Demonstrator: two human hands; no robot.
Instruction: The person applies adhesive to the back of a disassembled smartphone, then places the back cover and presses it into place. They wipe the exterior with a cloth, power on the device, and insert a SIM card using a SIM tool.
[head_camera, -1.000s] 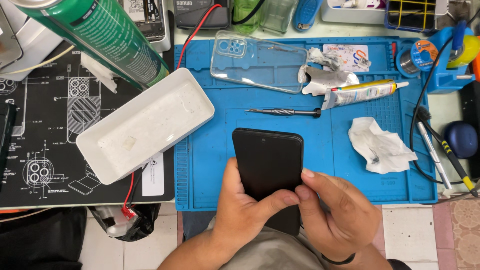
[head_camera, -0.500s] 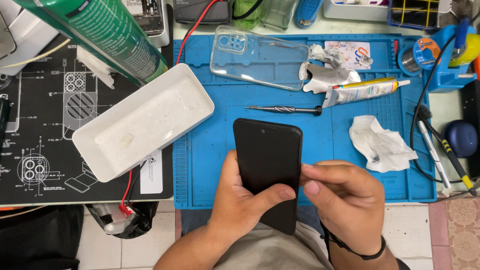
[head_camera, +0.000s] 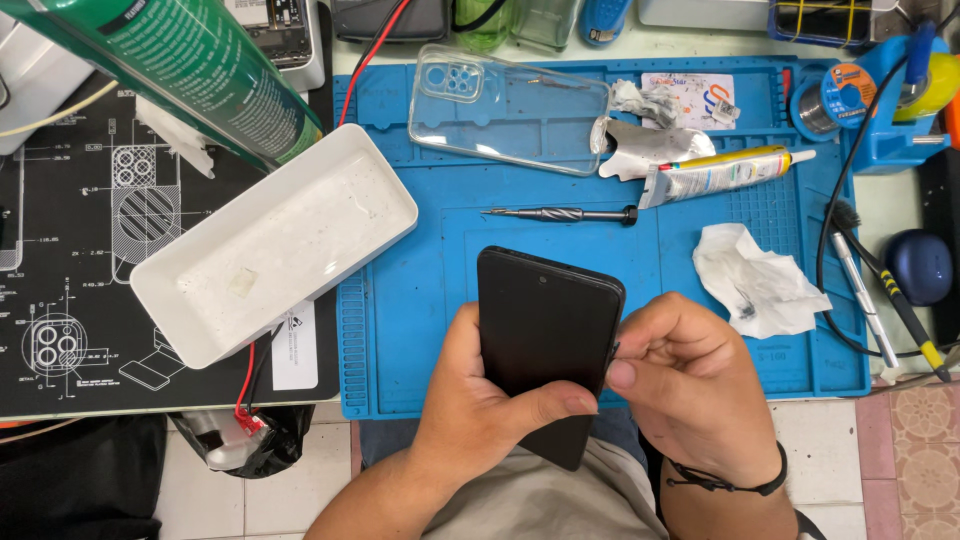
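We are holding a black smartphone screen-up over the near edge of the blue silicone repair mat, just above our lap. Our left hand is cradling it from beneath, the thumb wrapping across the lower glass, so those fingers are closed around the phone body. Our right hand is curling in against the phone's right edge, thumb and forefinger pinching narrowly at the frame; whether they are gripping a small part there is too small to tell.

Judging from how things lie, the handset is looking assembled: the display is sitting flush in its frame with no visible gap. The clear phone case is lying bare on the far part of the mat, well apart from the phone. The precision screwdriver is resting between case and phone, untouched, and the tube of adhesive is lying beside crumpled foil. A used white tissue is sitting to the right of our hand, and an empty white plastic tray is lying to the left, overlapping the mat's edge.
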